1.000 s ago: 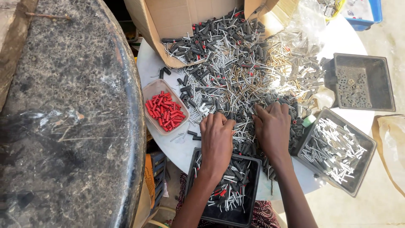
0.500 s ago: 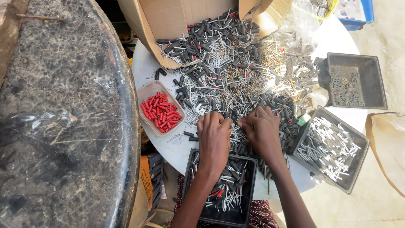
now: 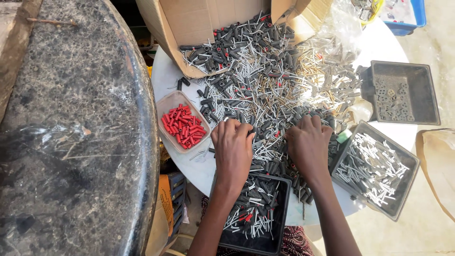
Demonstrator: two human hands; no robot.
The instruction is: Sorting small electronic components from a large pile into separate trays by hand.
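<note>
Hands at a round white table [image 3: 167, 76], both palm-down on a heap of small black, grey and brass-coloured tubular parts [image 3: 270, 90]. Left hand [image 3: 233, 148]: fingers curled into the near edge of the heap, grip hidden beneath the knuckles; cannot tell what it holds. Right hand [image 3: 308, 146]: likewise curled, contents unseen. Heap: spills from an open brown cardboard box [image 3: 199, 21] across the table's middle. Clear plastic tub of red sleeves [image 3: 183, 125]: just left of the left hand. Black square tray of mixed black and white pieces [image 3: 256, 213]: under the left wrist. Grey tray of white tubes [image 3: 375, 168]: right of the right hand. Dark tray of small metal bits [image 3: 400, 92]: beyond it.
</note>
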